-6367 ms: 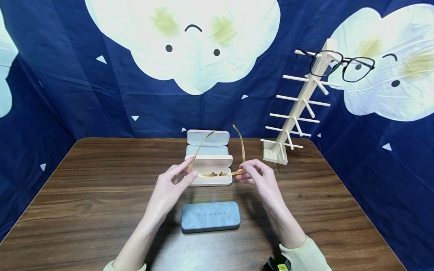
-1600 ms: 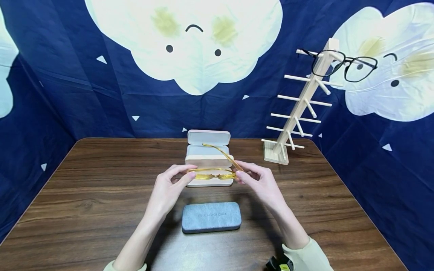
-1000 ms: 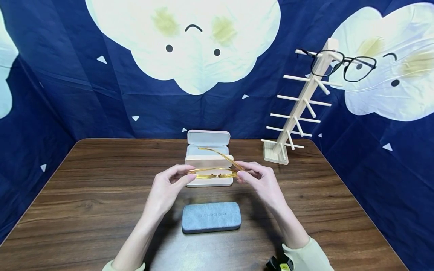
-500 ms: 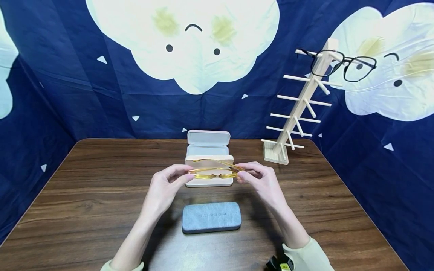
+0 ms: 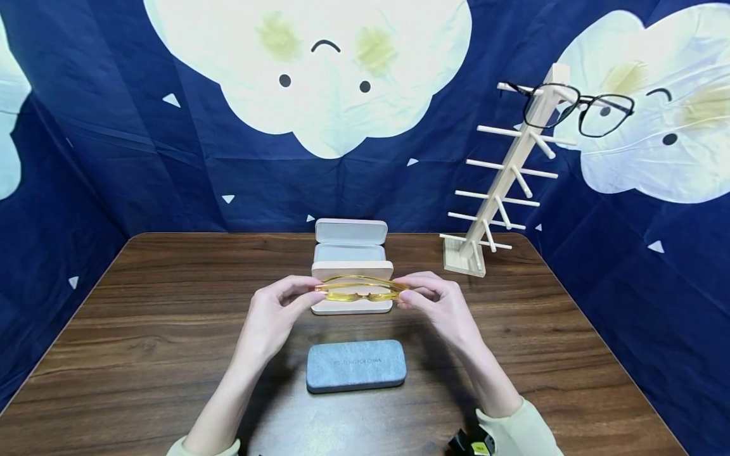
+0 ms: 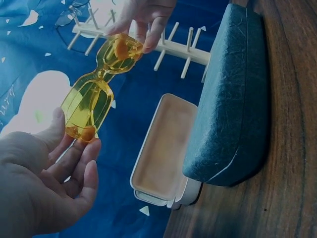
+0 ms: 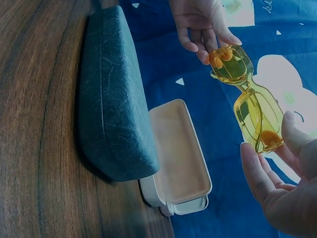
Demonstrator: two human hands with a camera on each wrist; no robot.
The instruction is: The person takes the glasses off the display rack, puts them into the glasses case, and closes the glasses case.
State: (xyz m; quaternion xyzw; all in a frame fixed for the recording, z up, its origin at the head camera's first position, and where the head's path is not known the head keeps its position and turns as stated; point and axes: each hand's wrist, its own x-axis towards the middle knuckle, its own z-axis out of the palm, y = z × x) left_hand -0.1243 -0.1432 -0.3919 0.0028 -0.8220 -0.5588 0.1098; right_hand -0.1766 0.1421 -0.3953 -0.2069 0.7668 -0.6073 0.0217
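Note:
Yellow-tinted glasses [image 5: 345, 296] are held in the air between both hands, above an open pale glasses case [image 5: 352, 308]. My left hand [image 5: 272, 316] pinches the left end of the frame between thumb and fingers. At the opposite end my right hand [image 5: 438, 308] pinches the hinge corner. Both temples lie folded behind the lenses, which the left wrist view also shows on the glasses [image 6: 89, 105]. Nearer to me, below the hands, a closed blue glasses case [image 5: 356, 366] rests on the table.
Behind the pale case stands a second open case [image 5: 350, 232]. A wooden peg rack [image 5: 504, 171] rises at the back right, with black-framed glasses [image 5: 587, 101] on its top peg. Blue cloth [image 5: 171, 158] walls surround the brown table [image 5: 142, 329].
Earlier the temples of the yellow glasses stood spread. The left one folded in first, then the right one came down behind the lenses. Both hands keep their hold at the ends.

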